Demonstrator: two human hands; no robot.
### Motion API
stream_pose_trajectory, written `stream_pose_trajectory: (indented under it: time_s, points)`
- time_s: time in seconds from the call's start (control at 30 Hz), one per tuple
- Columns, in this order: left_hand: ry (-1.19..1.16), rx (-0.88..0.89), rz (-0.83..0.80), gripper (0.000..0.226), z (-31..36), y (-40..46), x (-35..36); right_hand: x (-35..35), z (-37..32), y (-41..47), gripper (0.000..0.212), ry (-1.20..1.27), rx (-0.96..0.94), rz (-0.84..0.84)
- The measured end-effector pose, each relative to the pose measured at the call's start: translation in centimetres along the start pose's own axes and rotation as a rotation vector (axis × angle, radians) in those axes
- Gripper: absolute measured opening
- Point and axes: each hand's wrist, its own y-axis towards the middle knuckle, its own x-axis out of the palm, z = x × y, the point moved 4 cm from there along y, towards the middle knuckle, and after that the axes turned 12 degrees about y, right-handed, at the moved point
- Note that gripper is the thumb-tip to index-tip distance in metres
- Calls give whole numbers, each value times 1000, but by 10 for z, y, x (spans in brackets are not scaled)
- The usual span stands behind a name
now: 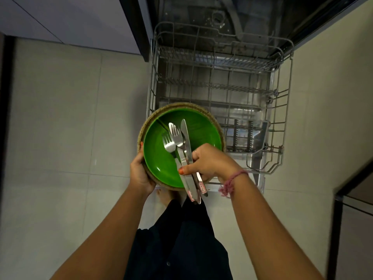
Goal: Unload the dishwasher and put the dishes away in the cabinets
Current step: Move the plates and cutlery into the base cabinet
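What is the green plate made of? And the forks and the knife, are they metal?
The green plate looks like glossy plastic or melamine, evenly coloured with soft glare; I can't be sure. The forks and knife look like polished steel, silvery and mirror-bright, with patterned handles.

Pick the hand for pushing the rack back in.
Right, probably. The right hand sits nearest the rack, though it would first drop its cutlery onto the plate. The left hand alone supports that plate.

Two forks [168, 143], one knife [186, 142], one green plate [159, 158], one brown plate [177, 106], one rack [282, 110].
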Motion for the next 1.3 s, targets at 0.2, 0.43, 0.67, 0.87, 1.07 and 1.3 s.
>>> stream_pose_trajectory:
  time_s: [0.2,0.43,0.67,0.87,1.07,1.3]
  points:
    - [-19,27,-15,44,-3,-4,0,3,4,4,27,11,-31,78]
    - [-43,27,-11,50,-8,-11,-6,12,6,-1,38,-123,-43,170]
    - [-50,67,-4,48,-8,-10,-15,4,7,-18,41,-111,-173,375]
    - [-64,72,31,47,-9,-10,-36,-39,41,-26,7,1011,-328,574]
    - [-54,62,74,41,-17,-11,-68,-32,128,25,14,1444,-31,753]
    - [-57,55,109,44,-29,-15,-88,22,174,67,16,1544,246,718]
